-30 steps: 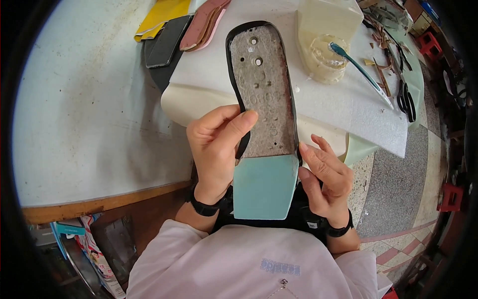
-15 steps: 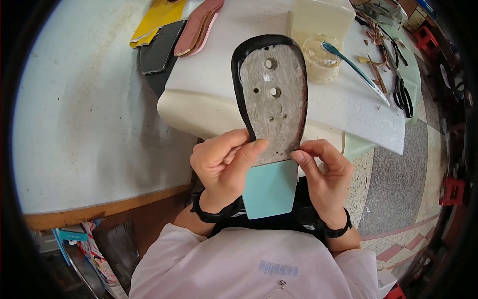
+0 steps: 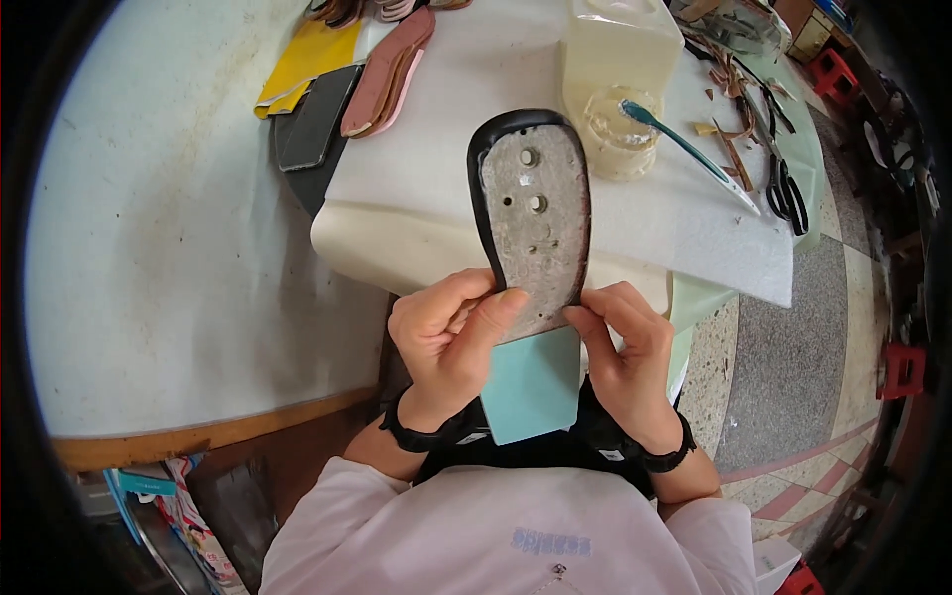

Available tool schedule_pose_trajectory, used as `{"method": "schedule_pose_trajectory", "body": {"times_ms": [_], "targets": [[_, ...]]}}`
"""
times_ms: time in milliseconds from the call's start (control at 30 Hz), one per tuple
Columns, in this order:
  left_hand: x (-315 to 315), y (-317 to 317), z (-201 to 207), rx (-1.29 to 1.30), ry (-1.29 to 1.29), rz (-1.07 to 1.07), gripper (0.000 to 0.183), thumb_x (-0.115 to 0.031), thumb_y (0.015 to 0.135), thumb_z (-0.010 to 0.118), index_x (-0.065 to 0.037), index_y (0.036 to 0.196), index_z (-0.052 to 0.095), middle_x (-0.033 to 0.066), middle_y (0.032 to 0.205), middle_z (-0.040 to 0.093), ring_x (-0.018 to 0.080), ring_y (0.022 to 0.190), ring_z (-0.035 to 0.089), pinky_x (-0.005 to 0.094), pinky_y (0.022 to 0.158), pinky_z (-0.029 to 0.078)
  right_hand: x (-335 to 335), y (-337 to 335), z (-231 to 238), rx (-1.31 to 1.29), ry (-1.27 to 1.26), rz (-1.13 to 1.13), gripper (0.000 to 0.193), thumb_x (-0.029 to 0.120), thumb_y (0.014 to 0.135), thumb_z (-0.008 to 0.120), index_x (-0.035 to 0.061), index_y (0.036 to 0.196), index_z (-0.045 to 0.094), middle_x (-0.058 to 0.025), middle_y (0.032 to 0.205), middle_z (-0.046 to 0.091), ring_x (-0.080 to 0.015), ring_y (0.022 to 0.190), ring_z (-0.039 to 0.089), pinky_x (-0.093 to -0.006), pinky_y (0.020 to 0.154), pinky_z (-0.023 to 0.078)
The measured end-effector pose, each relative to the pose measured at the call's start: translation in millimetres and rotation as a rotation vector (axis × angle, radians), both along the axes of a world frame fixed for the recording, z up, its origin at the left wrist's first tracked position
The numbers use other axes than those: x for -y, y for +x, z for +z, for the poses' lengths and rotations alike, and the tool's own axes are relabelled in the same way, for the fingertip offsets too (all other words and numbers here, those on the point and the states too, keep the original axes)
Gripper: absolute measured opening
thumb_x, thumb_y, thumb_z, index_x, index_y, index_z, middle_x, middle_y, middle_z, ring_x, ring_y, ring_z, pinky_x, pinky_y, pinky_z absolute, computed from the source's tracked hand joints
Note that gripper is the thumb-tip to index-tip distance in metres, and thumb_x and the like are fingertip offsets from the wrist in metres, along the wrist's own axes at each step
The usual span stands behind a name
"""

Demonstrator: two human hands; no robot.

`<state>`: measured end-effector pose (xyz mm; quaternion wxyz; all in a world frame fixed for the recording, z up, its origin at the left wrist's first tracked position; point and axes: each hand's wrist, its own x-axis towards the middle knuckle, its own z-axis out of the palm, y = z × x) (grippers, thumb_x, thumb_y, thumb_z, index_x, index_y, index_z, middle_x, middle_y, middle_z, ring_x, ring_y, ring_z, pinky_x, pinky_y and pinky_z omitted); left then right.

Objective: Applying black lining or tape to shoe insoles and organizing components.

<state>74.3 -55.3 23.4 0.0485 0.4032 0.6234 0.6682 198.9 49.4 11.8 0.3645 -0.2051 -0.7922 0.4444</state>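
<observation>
Grey, rough board with punched holes formed the upper face of the shoe insole (image 3: 535,213), which had a black rim around its rounded far end and a pale turquoise panel (image 3: 533,387) at its near end. We found it held upright-in-view between both hands, above the person's lap and just short of the table edge.

We noted the left hand (image 3: 446,337) curled around the insole's left edge, its fingers pressed together and its thumb (image 3: 491,307) laid flat on the grey face just above the turquoise panel. The right hand (image 3: 625,347) gripped the opposite edge, fingertips (image 3: 580,312) pinching the rim where grey met turquoise. The turquoise panel extended below both sets of fingers, toward the body; the grey portion rose beyond the fingertips, away from the person.

Beyond the insole's far tip, well apart from the fingers, we recorded a clear glue jar (image 3: 620,139) with a teal-handled brush (image 3: 684,149) resting across it on a white sheet (image 3: 436,169). Further right of the right-hand fingers lay black scissors (image 3: 788,193). Far past the left-hand fingers sat pink soles (image 3: 387,69), a yellow piece (image 3: 302,64) and a dark piece (image 3: 312,124).
</observation>
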Motion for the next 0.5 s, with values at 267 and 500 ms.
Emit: {"method": "schedule_pose_trajectory", "body": {"times_ms": [267, 500], "targets": [[1.6, -2.2, 3.0, 0.05, -0.02, -0.043, 0.007, 0.001, 0.08, 0.068, 0.006, 0.081, 0.063, -0.0048, 0.056, 0.046, 0.0, 0.051, 0.034, 0.0177, 0.045, 0.024, -1.9, -3.5, 4.0, -0.131, 0.012, -0.001, 0.013, -0.004, 0.075, 0.069, -0.0041, 0.088, 0.066, -0.0069, 0.067, 0.054, -0.016, 0.061, 0.049, -0.0257, 0.053, 0.039], [0.8, 1.9, 4.9, 0.125, -0.026, -0.101, 0.008, 0.0, 0.079, 0.068, 0.006, 0.084, 0.065, -0.0032, 0.056, 0.05, 0.0003, 0.051, 0.037, 0.0171, 0.045, 0.027, -3.8, -0.8, 12.0, -0.185, -0.166, 0.037, 0.014, -0.002, 0.077, 0.07, -0.0048, 0.09, 0.067, -0.0045, 0.066, 0.052, -0.0094, 0.059, 0.045, -0.0223, 0.051, 0.034]]}}
